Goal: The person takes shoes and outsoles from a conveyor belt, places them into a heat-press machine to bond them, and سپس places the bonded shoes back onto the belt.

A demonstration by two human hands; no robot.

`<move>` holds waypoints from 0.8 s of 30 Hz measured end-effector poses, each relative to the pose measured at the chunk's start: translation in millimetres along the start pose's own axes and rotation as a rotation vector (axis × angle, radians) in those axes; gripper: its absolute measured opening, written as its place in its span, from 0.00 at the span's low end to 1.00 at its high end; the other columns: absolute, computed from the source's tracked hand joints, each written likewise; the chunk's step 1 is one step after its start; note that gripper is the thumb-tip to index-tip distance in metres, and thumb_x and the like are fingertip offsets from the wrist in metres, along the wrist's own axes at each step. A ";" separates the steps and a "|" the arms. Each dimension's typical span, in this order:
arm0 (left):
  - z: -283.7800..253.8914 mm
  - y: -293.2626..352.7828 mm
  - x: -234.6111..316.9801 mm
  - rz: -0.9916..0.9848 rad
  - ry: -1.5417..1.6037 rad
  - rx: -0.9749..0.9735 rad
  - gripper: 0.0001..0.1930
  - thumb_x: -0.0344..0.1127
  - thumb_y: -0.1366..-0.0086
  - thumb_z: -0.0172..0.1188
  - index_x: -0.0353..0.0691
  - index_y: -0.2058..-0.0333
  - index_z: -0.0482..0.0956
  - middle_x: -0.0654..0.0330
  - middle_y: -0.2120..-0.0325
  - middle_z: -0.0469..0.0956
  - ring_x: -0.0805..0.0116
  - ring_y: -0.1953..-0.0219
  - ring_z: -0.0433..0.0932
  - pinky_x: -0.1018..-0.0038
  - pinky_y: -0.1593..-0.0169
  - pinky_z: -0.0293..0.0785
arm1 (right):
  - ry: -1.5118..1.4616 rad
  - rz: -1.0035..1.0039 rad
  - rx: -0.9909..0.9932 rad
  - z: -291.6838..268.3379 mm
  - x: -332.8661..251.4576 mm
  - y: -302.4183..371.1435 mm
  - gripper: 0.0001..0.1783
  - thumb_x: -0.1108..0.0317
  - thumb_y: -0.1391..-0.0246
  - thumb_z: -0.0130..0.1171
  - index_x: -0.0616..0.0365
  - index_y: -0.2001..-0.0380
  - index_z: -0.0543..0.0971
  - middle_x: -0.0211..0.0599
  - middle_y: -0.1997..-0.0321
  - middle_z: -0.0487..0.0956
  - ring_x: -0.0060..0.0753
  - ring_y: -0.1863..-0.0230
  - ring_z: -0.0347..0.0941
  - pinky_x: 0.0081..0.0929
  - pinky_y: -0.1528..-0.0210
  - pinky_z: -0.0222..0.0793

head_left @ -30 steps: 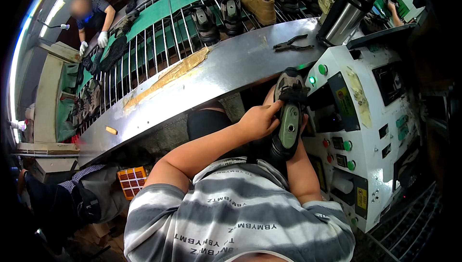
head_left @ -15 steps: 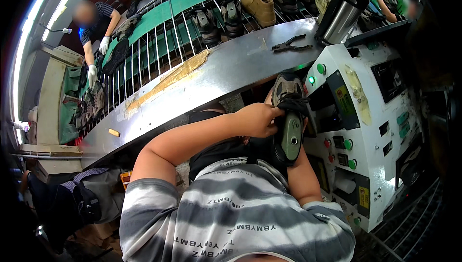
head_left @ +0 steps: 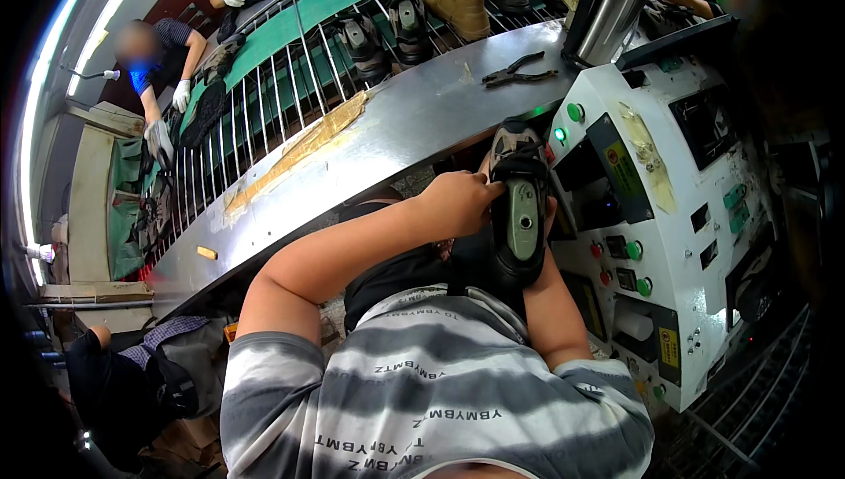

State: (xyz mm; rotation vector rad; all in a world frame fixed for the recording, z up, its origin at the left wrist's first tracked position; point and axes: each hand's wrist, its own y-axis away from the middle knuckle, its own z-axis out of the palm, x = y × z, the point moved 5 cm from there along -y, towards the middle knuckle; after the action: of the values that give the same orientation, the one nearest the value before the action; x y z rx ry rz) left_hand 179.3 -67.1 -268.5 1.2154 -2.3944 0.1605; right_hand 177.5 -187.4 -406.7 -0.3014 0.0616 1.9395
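A brown and black lace-up shoe [head_left: 518, 150] is held up in front of my body, its toe pointing away from me. A green shoe last [head_left: 525, 228] with a round hole fills its opening. My left hand [head_left: 461, 202] is closed, thumb and fingertips pinching the shoe's left collar edge near the laces. My right hand [head_left: 551, 213] grips the shoe from its right side and from below. Most of that hand is hidden behind the shoe; only a bit shows along the edge.
A white control machine [head_left: 656, 303] with green and red buttons stands close on my right. Ahead runs a metal ledge [head_left: 414, 122] bearing pliers [head_left: 519, 70] and a steel thermos [head_left: 612, 11]. Beyond it, a barred green conveyor [head_left: 264, 83] carries shoes. Gloved co-workers [head_left: 167, 56] work at the far left.
My view has shifted slightly, so the scene sits a little differently. Both hands stay on the shoe, with the left still at its collar. The far-left co-worker's gloved hand has moved slightly.
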 end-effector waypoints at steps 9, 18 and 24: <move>7.2 -9.1 -6.5 0.210 0.378 0.101 0.06 0.29 0.42 0.59 0.34 0.67 0.75 0.46 0.74 0.75 0.49 0.69 0.77 0.61 0.64 0.72 | 0.034 -0.085 0.012 -1.4 2.1 1.4 0.49 0.32 0.54 0.57 0.57 0.37 0.64 0.42 0.37 0.68 0.40 0.37 0.65 0.35 0.33 0.58; 18.4 -4.5 -17.9 0.150 0.697 0.090 0.05 0.31 0.34 0.57 0.34 0.66 0.75 0.53 0.74 0.77 0.59 0.71 0.77 0.71 0.65 0.72 | -0.117 0.100 -0.041 -47.1 0.8 15.5 0.48 0.30 0.51 0.53 0.60 0.39 0.66 0.45 0.38 0.69 0.43 0.38 0.65 0.38 0.33 0.58; 7.5 6.1 -8.4 0.085 0.450 0.188 0.10 0.28 0.39 0.59 0.37 0.58 0.77 0.52 0.73 0.79 0.53 0.68 0.80 0.67 0.63 0.76 | -0.006 -0.044 -0.095 4.3 -7.6 4.2 0.53 0.27 0.54 0.55 0.59 0.37 0.64 0.44 0.38 0.68 0.41 0.37 0.64 0.38 0.33 0.57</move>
State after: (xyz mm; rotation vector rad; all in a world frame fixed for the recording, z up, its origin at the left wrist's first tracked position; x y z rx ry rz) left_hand 176.2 -59.4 -278.3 1.0232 -2.0673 0.6281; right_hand 175.6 -195.0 -401.1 -0.3568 -0.0415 1.9026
